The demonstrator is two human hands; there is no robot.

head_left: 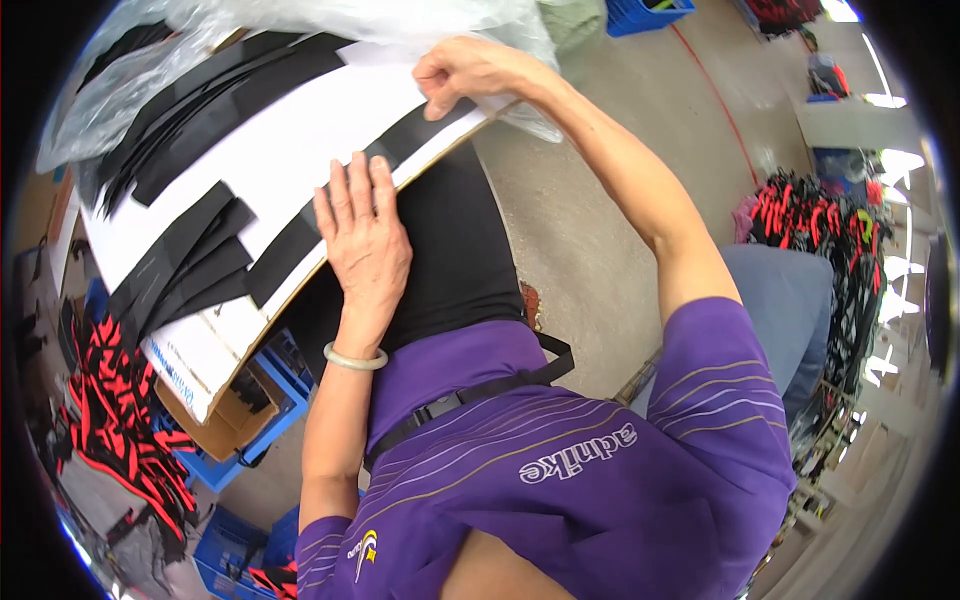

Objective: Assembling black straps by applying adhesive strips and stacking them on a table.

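Note:
A long black strip lies along the near edge of a white board. My left hand rests flat on this strip with its fingers stretched out, hiding part of it. Near the strip's far right end is my right hand, its fingers curled in and one fingertip touching the strip. Whether anything is inside those curled fingers is hidden. Left of my left hand lies a fanned bunch of shorter black strips. A larger stack of long black strips sits farther back on the board.
Clear plastic sheeting drapes over the board's far side. Below its left end, a cardboard box sits in a blue crate, beside a heap of black-and-red pieces. More such pieces hang at the right, beside a grey-blue padded surface.

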